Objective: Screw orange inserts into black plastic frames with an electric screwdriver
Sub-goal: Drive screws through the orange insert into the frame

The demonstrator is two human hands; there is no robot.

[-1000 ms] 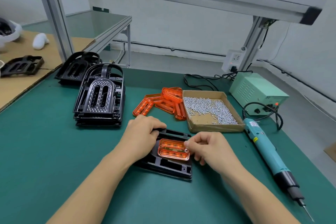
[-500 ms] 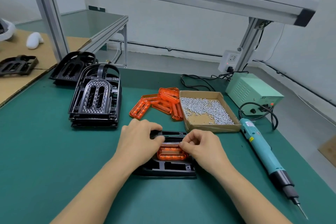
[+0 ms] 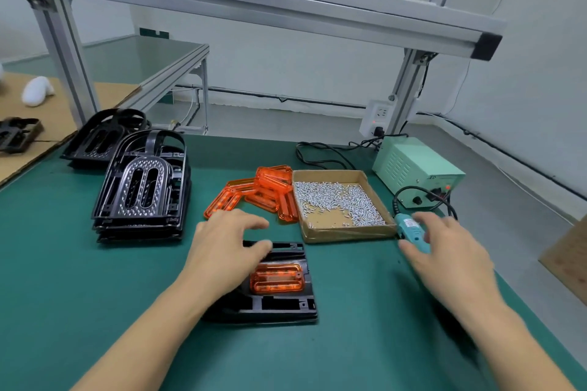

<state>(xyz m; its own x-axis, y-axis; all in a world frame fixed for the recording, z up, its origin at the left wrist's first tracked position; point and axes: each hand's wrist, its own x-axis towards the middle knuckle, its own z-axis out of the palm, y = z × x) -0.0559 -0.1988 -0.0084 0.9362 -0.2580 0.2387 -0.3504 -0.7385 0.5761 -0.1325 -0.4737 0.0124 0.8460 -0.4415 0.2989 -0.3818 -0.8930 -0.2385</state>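
green power supply box (image 3: 413, 173) | front top edge | dark letters "ED" | start of word unreadable

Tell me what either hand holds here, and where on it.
Nothing is clearly held. The left hand rests on the black frame, fingers spread; the right hand reaches over the electric screwdriver, with no grip visible.

two hands: left hand (image 3: 227, 251), right hand (image 3: 451, 251). one black frame (image 3: 279, 305) under the left hand, with one orange insert (image 3: 276, 278) seated in it. a loose pile of orange inserts (image 3: 254, 194) beyond the left hand, about five, overlapping. two stacks of black frames (image 3: 143, 187). one cardboard tray (image 3: 346, 232) of countless screws. one electric screwdriver (image 3: 411, 230) at the right hand. one green power supply (image 3: 416, 168).
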